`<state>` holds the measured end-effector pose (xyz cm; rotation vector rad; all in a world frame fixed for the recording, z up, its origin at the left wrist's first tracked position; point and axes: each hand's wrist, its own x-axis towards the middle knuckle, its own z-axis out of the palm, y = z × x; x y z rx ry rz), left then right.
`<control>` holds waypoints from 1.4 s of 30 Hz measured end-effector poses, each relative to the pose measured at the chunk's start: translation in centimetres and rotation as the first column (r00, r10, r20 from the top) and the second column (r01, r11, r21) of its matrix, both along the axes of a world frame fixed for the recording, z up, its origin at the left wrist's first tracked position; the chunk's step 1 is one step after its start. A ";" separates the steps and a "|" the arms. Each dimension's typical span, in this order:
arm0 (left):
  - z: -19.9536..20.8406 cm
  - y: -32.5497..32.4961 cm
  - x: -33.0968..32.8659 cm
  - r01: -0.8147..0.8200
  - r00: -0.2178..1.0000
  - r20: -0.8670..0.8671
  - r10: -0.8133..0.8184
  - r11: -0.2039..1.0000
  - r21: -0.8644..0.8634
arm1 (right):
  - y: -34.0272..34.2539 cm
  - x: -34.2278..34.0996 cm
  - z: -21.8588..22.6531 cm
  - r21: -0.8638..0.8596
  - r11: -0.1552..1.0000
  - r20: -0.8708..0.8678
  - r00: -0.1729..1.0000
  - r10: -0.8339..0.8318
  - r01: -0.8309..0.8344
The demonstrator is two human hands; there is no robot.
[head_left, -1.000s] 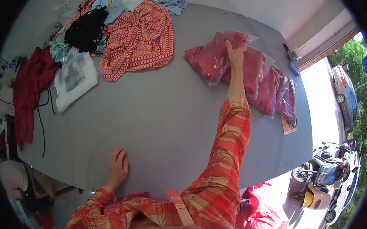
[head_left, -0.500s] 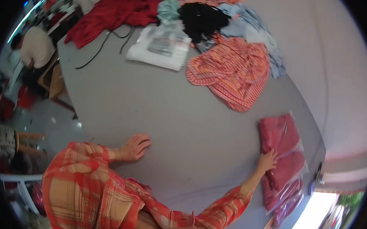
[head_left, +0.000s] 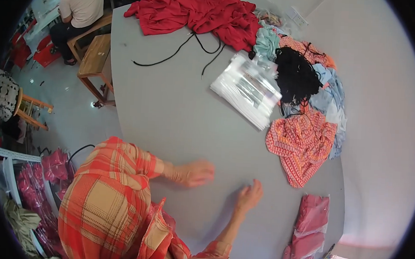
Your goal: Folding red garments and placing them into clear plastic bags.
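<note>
My left hand point(head_left: 193, 172) lies flat on the grey table point(head_left: 171, 109), slightly blurred and holding nothing. My right hand point(head_left: 249, 197) rests on the table just to its right, fingers loosely apart and empty. Both sleeves are orange plaid. A pile of red garments in clear bags point(head_left: 308, 228) lies to the right of my right hand, apart from it. An orange patterned garment point(head_left: 303, 144) is spread beyond that pile.
A stack of clear plastic bags point(head_left: 247, 91) sits mid-table beside black point(head_left: 295, 75) and light blue point(head_left: 331, 96) clothes. Red cloth point(head_left: 199, 12) and a black cord point(head_left: 174, 52) lie at the far end. A seated person point(head_left: 80, 5) and a wooden stool point(head_left: 96, 58) are at the left.
My right hand has let go of the red bagged garments and drawn back toward my body. The view has swung round; my left hand stays on the table.
</note>
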<state>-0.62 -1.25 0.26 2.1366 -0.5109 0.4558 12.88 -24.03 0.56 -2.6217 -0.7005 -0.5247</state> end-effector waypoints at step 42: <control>14.6 51.1 -12.3 -0.857 0.503 0.386 0.773 0.388 0.339 | 61.8 -9.5 17.0 0.202 0.539 0.002 0.551 0.834 -0.817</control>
